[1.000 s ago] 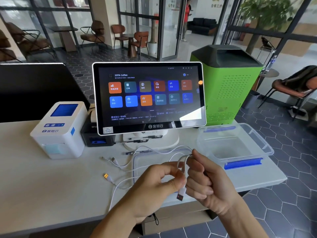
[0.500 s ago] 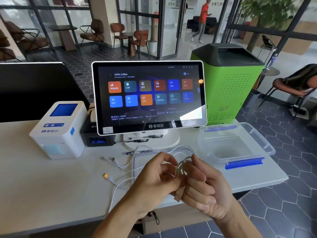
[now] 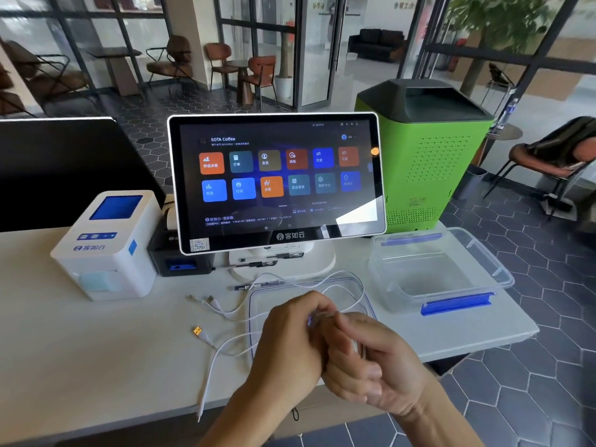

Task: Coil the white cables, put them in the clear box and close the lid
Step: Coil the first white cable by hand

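Note:
Both my hands meet over the table's front edge, closed around a coil of white cable (image 3: pixel 325 317). My left hand (image 3: pixel 290 343) pinches it from the left, my right hand (image 3: pixel 367 359) wraps it from the right. The rest of that cable trails back in a loop (image 3: pixel 342 279) toward the screen's base. A second white cable (image 3: pixel 213 359) with an orange-tipped plug lies loose at the left, one end hanging over the table edge. A third plug end (image 3: pixel 211 300) lies beyond it. The clear box (image 3: pixel 483 279) stands open at the right. Its clear lid (image 3: pixel 254 301) lies flat under my hands.
A touchscreen terminal (image 3: pixel 277 182) stands behind the cables, with a pen (image 3: pixel 254 287) at its base. A white label printer (image 3: pixel 106 246) and a black printer (image 3: pixel 180 262) sit at the left. A green bin (image 3: pixel 425 162) stands behind the box. The table edge (image 3: pixel 483 350) is near.
My hands have closed together around the cable. The plug that hung below my fingers is now hidden inside them, and the loose loop on the table has been drawn in a little.

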